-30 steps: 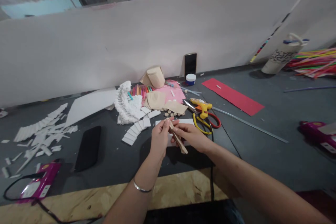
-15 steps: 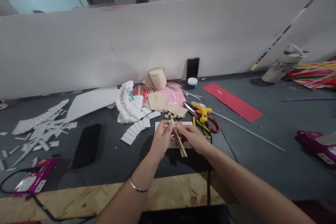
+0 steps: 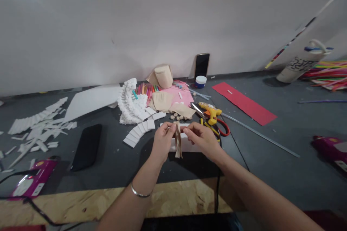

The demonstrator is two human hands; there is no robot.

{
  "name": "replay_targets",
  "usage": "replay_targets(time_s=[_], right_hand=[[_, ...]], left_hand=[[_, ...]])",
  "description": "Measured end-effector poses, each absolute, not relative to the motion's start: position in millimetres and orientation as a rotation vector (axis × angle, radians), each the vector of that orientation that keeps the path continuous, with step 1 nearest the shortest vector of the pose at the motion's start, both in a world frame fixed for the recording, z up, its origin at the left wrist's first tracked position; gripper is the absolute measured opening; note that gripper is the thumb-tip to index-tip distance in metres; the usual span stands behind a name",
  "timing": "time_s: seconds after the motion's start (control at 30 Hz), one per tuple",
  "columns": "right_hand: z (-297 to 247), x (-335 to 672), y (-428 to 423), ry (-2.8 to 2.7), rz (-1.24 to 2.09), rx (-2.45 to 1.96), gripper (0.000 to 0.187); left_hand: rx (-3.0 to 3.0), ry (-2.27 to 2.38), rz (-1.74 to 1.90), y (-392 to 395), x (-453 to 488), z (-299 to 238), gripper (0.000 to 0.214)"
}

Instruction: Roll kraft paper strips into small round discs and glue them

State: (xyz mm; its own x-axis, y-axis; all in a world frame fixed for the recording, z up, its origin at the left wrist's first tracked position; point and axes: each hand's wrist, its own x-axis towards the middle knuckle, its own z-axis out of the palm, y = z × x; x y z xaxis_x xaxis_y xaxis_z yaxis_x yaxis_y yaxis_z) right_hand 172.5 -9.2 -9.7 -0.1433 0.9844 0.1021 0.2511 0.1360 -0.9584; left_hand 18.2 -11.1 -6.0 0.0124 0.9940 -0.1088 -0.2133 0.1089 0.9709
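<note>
My left hand (image 3: 163,140) pinches a narrow, creased strip of folded brown paper (image 3: 178,144) near its upper end, thumb in front. From the other side my right hand (image 3: 202,138) closes its thumb and fingers at the strip's right edge; the exact contact is partly hidden. The strip hangs nearly upright above a white card (image 3: 191,146) on the dark table. Just beyond my hands are small round wooden discs (image 3: 178,118) and flat pieces of brown paper (image 3: 162,101).
A yellow glue gun (image 3: 213,112) and red-handled scissors (image 3: 224,127) lie right of my hands. White tiles (image 3: 137,135), foam scraps (image 3: 40,130) and a black phone (image 3: 87,147) lie left. A red sheet (image 3: 244,103), small jar (image 3: 200,81) and leaning phone (image 3: 202,65) are further back.
The brown paper strip has turned from slanting to nearly upright. My right hand has shifted slightly right, its fingers further from my left hand. The view has tilted down a little.
</note>
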Motion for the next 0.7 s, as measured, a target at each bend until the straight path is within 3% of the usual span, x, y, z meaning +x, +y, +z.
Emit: replay_targets(time_s=[0.1,0.7], right_hand=[[-7.5,173.9,-6.7,-1.494,0.994,-1.190,0.023],[-13.6,173.4,-1.8,-1.375,1.264,-1.134,0.026]], left_hand=[[0.956,1.090,1.173,-10.0,16.7,-4.2,0.031],[1.164,1.178,1.048,-15.1,20.9,0.2,0.035]])
